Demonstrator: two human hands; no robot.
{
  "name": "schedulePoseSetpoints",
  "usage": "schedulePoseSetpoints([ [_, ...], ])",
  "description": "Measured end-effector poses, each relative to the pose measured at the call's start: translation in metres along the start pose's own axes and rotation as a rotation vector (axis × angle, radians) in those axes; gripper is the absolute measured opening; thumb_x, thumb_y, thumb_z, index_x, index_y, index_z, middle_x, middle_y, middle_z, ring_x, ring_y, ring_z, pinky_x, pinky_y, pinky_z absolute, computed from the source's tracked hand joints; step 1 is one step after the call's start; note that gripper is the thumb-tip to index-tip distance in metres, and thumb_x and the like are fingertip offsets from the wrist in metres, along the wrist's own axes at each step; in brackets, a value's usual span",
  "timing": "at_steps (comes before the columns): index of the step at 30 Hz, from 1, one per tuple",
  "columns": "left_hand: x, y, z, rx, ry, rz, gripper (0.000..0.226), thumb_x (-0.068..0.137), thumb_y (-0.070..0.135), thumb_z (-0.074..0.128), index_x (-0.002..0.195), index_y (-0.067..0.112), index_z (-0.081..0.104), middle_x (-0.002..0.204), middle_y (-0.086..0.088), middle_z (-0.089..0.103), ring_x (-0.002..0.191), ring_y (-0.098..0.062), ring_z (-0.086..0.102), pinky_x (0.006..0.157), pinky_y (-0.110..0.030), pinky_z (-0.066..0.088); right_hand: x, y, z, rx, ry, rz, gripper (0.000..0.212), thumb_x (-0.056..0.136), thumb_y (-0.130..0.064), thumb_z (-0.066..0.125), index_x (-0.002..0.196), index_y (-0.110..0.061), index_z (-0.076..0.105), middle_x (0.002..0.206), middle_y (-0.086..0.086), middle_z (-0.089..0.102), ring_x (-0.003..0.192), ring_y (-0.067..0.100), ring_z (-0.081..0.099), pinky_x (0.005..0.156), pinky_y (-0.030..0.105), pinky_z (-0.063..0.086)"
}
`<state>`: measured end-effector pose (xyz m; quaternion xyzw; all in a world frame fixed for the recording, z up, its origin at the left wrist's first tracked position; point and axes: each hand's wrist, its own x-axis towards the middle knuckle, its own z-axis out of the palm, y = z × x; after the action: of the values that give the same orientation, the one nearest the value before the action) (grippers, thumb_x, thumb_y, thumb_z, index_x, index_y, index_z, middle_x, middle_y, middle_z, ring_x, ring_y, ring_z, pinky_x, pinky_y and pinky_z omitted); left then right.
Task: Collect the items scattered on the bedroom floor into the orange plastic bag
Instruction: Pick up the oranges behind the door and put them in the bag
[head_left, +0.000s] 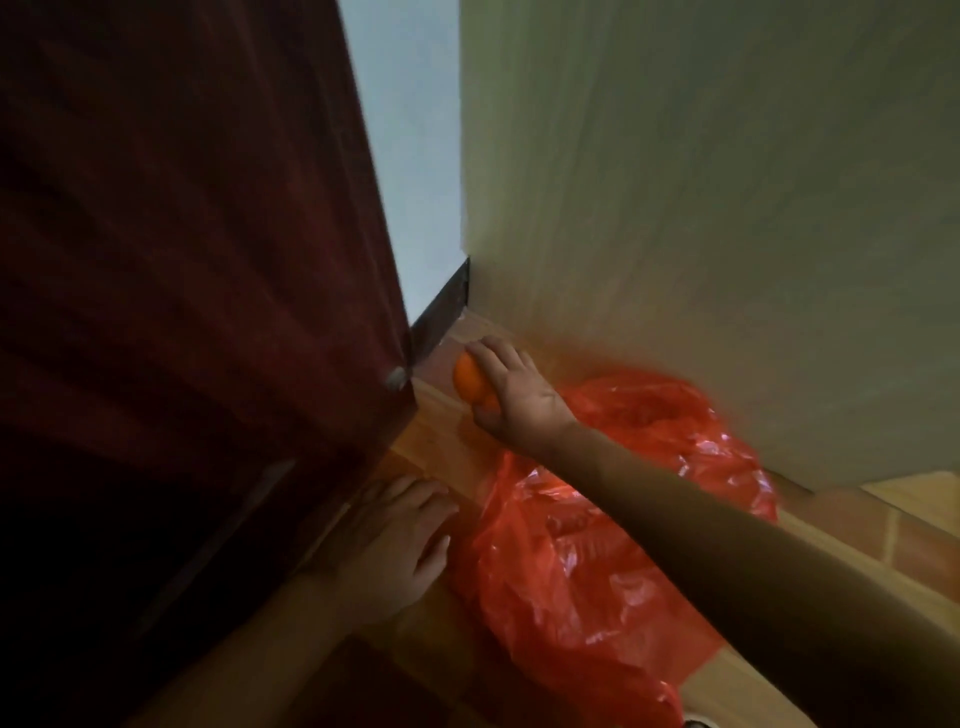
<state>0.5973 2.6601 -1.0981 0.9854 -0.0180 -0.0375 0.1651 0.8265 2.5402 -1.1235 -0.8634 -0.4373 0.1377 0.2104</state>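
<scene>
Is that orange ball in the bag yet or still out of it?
Out. The right hand grips the orange ball above the floor, beyond the orange plastic bag, which lies crumpled under the forearm.

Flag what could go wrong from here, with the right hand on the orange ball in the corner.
1. The right hand curls over the ball from above; the grip may be shallow, so the ball could slip and roll under the red fabric.
2. The bag lies crumpled on the floor with no clear opening, and the left hand rests flat beside it, so a drop may miss.
</scene>
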Motion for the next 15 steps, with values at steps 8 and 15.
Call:
schedulePoseSetpoints([
  [8, 0.054, 0.059, -0.002, -0.127, -0.108, 0.104, 0.039, 0.086, 0.045, 0.055, 0.121, 0.032, 0.062, 0.123, 0.014, 0.057, 0.117, -0.014, 0.055, 0.097, -0.034, 0.05, -0.154, 0.041, -0.061, 0.018, 0.096, 0.077, 0.082, 0.087, -0.031, 0.072, 0.158, -0.022, 0.031, 0.155, 0.002, 0.037, 0.137, 0.029, 0.044, 0.113, 0.04, 0.042],
  [15, 0.033, 0.097, 0.019, 0.036, -0.485, 0.341, 0.07, 0.085, 0.057, 0.059, 0.148, 0.038, 0.036, 0.156, 0.009, 0.034, 0.148, -0.016, 0.029, 0.121, -0.038, 0.032, -0.251, 0.053, -0.039, -0.005, -0.055, 0.191, 0.085, 0.09, -0.044, 0.066, 0.161, -0.031, 0.021, 0.161, -0.004, 0.028, 0.142, 0.021, 0.037, 0.112, 0.038, 0.045],
])
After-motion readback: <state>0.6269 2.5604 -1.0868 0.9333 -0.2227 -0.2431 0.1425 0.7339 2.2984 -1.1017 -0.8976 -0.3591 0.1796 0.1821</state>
